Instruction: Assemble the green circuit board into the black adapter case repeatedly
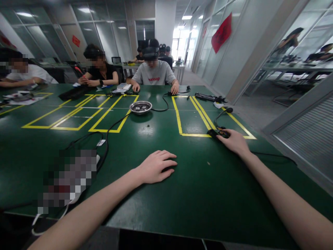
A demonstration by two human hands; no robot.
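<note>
My left hand (pixel 156 167) rests palm down on the green table (pixel 187 205), fingers spread, with nothing in it. Farther off to the right, my right hand (pixel 235 141) is closed around a black object (pixel 213 133) with thin coloured wires at its top. My fingers cover part of this object, so its exact kind cannot be made out. It sits by the lower edge of a yellow-taped rectangle (pixel 194 135). Just beyond it stands a small black rounded piece (pixel 229 110) on a bent dark cable (pixel 216 119).
A metal bowl (pixel 141 107) with small metal parts stands mid-table. At left lie a blurred-out power strip (pixel 75 177) and black cables (pixel 107 149). A folded black tripod-like item (pixel 210 97) lies at the far right. A person (pixel 154 71) sits opposite, both hands on the table.
</note>
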